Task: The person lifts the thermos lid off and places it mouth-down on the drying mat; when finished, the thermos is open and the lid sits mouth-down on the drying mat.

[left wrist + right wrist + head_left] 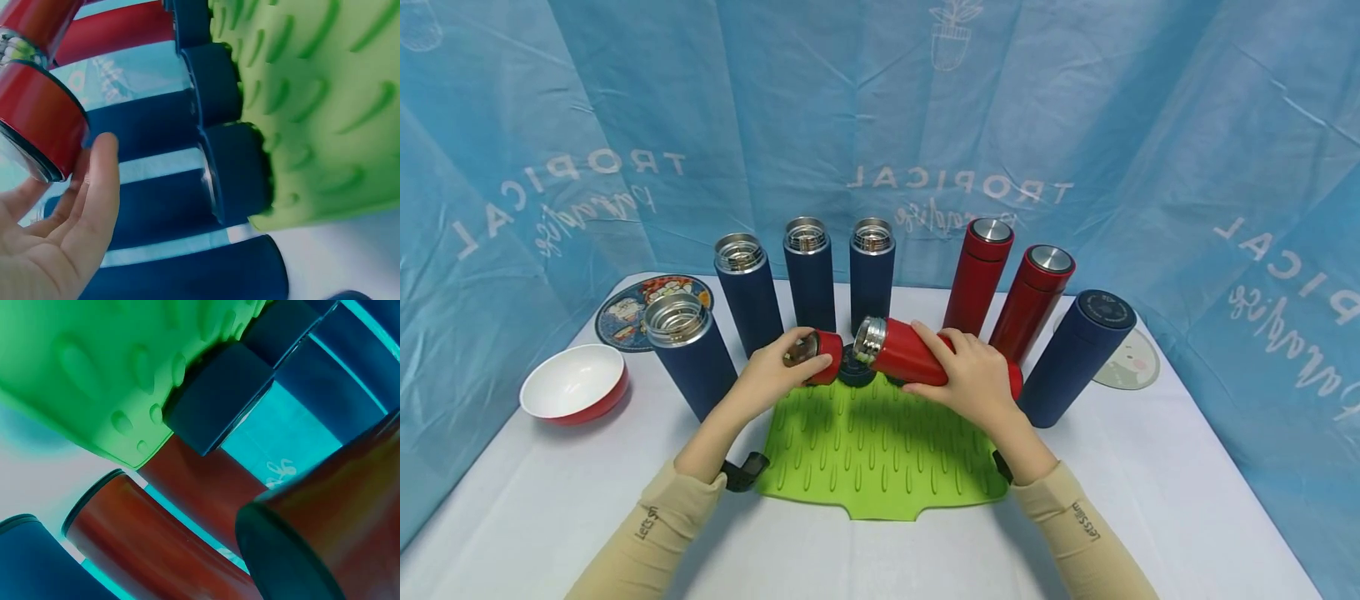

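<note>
Red bottle (pixel 906 353), open-mouthed, held tilted by the right hand (pixel 977 377); red lid (pixel 828 354), apart from it, held by the left hand (pixel 772 369); green mat (pixel 880 462) placed below.

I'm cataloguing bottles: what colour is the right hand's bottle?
The bottle is red, its neck silver, clearest in head view.

Glossy red bottle (pixel 912 352), shiny metal neck (pixel 870 340), ridged mat (pixel 880 458)
</note>
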Demonstrator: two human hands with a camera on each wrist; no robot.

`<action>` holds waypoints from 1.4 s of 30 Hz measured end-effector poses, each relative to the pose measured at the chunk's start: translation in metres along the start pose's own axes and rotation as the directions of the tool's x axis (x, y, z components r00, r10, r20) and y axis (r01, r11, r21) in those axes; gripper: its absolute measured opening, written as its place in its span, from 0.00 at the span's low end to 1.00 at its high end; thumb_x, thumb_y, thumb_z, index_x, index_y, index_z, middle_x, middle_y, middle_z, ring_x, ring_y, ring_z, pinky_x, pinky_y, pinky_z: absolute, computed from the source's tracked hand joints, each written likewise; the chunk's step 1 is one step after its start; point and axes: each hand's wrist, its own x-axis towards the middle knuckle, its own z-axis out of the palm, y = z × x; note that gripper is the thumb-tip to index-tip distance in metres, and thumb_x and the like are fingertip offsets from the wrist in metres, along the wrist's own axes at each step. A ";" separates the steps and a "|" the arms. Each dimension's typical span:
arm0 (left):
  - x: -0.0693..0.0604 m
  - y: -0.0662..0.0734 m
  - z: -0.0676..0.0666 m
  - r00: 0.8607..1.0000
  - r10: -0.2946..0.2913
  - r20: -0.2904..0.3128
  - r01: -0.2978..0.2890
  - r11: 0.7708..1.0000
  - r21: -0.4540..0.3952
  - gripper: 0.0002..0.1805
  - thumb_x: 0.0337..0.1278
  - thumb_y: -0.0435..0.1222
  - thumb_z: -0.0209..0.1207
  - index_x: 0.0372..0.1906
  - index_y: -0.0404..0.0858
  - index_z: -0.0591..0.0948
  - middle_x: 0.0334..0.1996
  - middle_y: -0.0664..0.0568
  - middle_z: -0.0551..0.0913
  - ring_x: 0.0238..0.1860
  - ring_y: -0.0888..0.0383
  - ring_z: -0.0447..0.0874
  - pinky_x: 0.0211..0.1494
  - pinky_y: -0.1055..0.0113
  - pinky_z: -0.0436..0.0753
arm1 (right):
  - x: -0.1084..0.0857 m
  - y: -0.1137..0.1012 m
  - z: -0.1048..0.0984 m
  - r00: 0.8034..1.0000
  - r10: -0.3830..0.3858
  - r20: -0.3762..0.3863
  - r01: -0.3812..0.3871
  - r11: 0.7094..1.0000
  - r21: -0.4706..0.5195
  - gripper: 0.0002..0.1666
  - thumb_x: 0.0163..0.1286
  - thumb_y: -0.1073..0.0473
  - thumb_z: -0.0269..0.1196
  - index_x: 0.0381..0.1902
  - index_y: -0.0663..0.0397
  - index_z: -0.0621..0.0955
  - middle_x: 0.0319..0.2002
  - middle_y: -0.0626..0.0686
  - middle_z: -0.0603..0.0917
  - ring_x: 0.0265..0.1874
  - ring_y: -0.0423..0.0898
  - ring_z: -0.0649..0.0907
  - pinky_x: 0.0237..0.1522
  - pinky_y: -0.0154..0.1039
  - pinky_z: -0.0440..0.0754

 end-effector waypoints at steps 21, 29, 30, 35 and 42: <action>-0.018 -0.043 0.010 0.999 0.031 0.019 -0.035 0.978 0.205 0.38 0.41 0.41 0.70 0.58 0.27 0.70 0.50 0.34 0.71 0.48 0.44 0.72 0.48 0.52 0.76 | 0.025 -0.005 -0.021 0.801 0.581 0.145 -0.557 0.634 0.536 0.47 0.47 0.45 0.73 0.63 0.39 0.63 0.53 0.52 0.76 0.50 0.49 0.76 0.46 0.53 0.75; -0.021 -0.054 0.015 0.999 0.011 0.043 -0.021 0.974 0.225 0.39 0.39 0.41 0.70 0.59 0.28 0.71 0.52 0.34 0.70 0.48 0.43 0.74 0.48 0.51 0.76 | 0.032 -0.003 -0.017 0.761 0.627 0.164 -0.506 0.417 0.755 0.48 0.49 0.54 0.72 0.64 0.42 0.58 0.57 0.51 0.71 0.54 0.47 0.72 0.50 0.53 0.74; -0.021 -0.055 0.015 0.999 0.014 0.043 -0.023 0.974 0.225 0.39 0.39 0.41 0.71 0.59 0.28 0.70 0.52 0.33 0.70 0.48 0.43 0.74 0.48 0.51 0.75 | 0.034 -0.003 -0.015 0.760 0.631 0.157 -0.492 0.399 0.774 0.49 0.50 0.55 0.72 0.64 0.42 0.58 0.58 0.51 0.71 0.54 0.47 0.72 0.51 0.52 0.74; -0.021 -0.058 0.016 0.999 0.023 0.047 -0.033 0.974 0.223 0.39 0.39 0.41 0.70 0.59 0.29 0.70 0.54 0.33 0.69 0.49 0.42 0.73 0.49 0.50 0.75 | 0.041 -0.001 -0.009 0.751 0.648 0.125 -0.452 0.368 0.812 0.48 0.51 0.56 0.72 0.65 0.43 0.58 0.58 0.48 0.70 0.55 0.45 0.72 0.52 0.52 0.73; -0.021 -0.058 0.016 0.997 0.064 0.039 -0.071 0.971 0.229 0.39 0.38 0.41 0.71 0.58 0.28 0.71 0.52 0.34 0.71 0.49 0.42 0.74 0.50 0.49 0.74 | 0.055 0.005 -0.004 0.736 0.664 0.131 -0.420 0.297 0.858 0.46 0.53 0.54 0.70 0.65 0.42 0.57 0.58 0.49 0.71 0.56 0.45 0.72 0.52 0.51 0.74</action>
